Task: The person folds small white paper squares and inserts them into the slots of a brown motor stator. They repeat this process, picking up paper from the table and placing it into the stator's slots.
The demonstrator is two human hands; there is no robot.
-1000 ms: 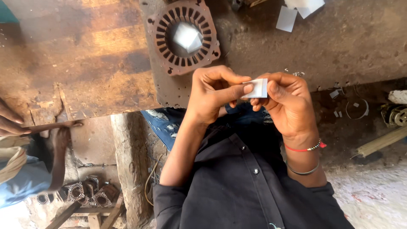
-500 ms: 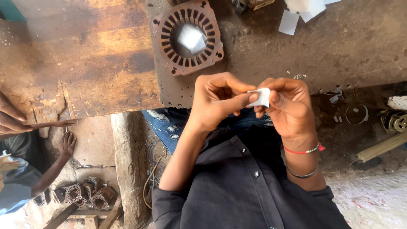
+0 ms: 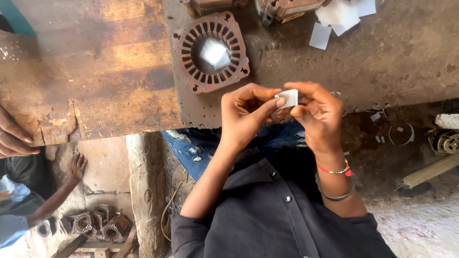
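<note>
while both hands (image 3: 282, 112) pinch white paper slip (image 3: 289, 98), stator (image 3: 211, 51) beyond

Both hands are raised together at the near edge of the tabletop, forearms bent up from the elbows in dark sleeves pushed back. The left hand (image 3: 246, 114) curls with its thumb and forefinger pinched toward the right hand (image 3: 318, 114), whose fingertips meet them. The right wrist wears a beaded band and a bangle.
</note>
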